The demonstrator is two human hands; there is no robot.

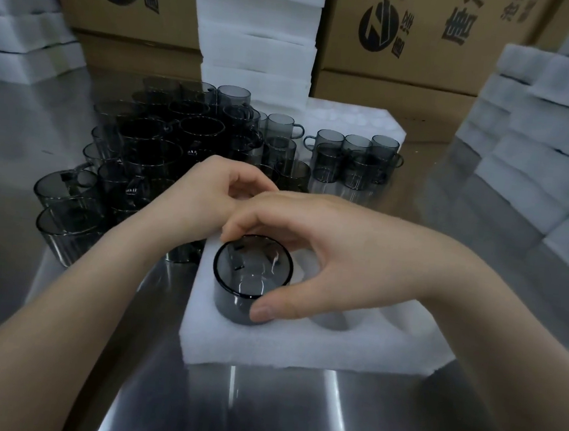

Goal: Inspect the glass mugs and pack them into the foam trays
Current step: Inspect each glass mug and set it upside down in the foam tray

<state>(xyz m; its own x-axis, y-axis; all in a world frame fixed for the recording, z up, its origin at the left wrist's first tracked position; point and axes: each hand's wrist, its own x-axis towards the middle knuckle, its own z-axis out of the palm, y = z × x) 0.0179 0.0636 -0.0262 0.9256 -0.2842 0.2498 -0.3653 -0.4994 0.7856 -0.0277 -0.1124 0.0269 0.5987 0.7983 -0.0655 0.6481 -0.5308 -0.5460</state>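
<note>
- bare forearms are seen nearest the camera, stretched over the steel table [258,416] toward the foam tray [298,350].
- the right hand [321,249] is clamped on a smoky glass mug [251,283]: the thumb is pressed against its near wall and the fingers are curled over its far rim.
- the mug is held upright in the near-left pocket of the foam tray, with another pocket just to its right.
- the left hand [202,194] is held over the tray's far-left corner, partly behind the right hand, with its fingers curled; whether anything is gripped cannot be told.
- a crowd of loose mugs [150,155] is gathered beyond the tray to its left, and a smaller cluster [356,159] beyond it to its right.
- farther beyond the tray, a second foam sheet [353,118], a tall foam stack [257,41] and cardboard boxes [421,55] are seen.
</note>
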